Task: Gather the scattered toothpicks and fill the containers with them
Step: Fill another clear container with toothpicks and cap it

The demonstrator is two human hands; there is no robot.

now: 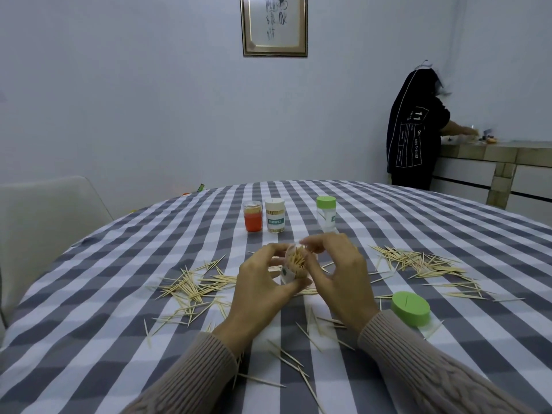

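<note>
The left hand (263, 282) grips the clear plastic toothpick container (294, 265) tilted, mouth exposed, so the right hand's (337, 270) curled fingers (313, 245) can settle the wooden toothpicks.

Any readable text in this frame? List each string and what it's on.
"TOOTHPICK": teal label on the white-lidded clear jar.
"11", "BOX T-SHIRT": back of the bystander's black shirt; its smaller print is unreadable.
Framed calligraphy: brush characters, not legible.
Green-lidded clear jar: label turned away, unreadable.

"TOOTHPICK" on the white-lidded container (275, 216) — "11", "BOX T-SHIRT" on a black shirt (413, 132)
</note>
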